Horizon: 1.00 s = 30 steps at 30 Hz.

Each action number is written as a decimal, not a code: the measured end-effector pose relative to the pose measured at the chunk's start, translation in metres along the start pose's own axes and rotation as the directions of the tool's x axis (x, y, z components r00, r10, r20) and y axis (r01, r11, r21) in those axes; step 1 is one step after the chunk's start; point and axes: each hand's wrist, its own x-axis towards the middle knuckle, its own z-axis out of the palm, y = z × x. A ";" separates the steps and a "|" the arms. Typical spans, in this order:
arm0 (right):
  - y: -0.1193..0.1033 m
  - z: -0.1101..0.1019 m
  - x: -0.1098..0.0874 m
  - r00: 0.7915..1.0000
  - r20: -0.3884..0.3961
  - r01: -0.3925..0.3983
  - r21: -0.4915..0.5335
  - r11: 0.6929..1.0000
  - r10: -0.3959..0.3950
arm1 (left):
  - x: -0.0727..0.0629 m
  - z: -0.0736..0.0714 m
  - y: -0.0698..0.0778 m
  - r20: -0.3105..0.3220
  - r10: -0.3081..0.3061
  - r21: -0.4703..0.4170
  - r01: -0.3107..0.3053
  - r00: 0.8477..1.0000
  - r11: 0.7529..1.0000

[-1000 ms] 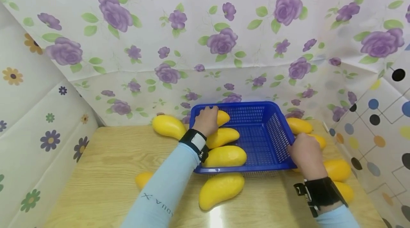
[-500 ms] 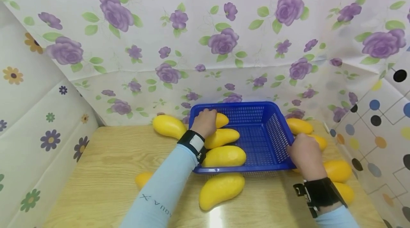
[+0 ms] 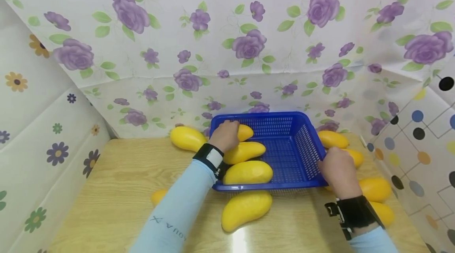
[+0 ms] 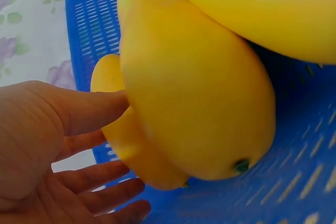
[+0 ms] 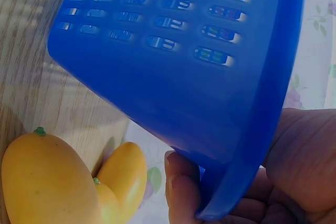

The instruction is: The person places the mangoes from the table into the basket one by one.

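The left hand is down inside the blue basket, at the left end of the farthest mango, its fingers loose and spread rather than clasping; over by the thumb is the middle mango. The right hand has its fingers hooked round the basket's right rim. A third mango lies along the near side inside. On the wooden counter, one mango sits just in front of the basket, another beyond its left side, and several more to its right.
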 end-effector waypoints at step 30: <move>0.001 0.002 0.001 0.999 0.038 -0.022 0.010 1.000 0.022 | -0.084 -0.044 -0.083 -0.163 0.052 -0.151 -0.077 0.985 0.986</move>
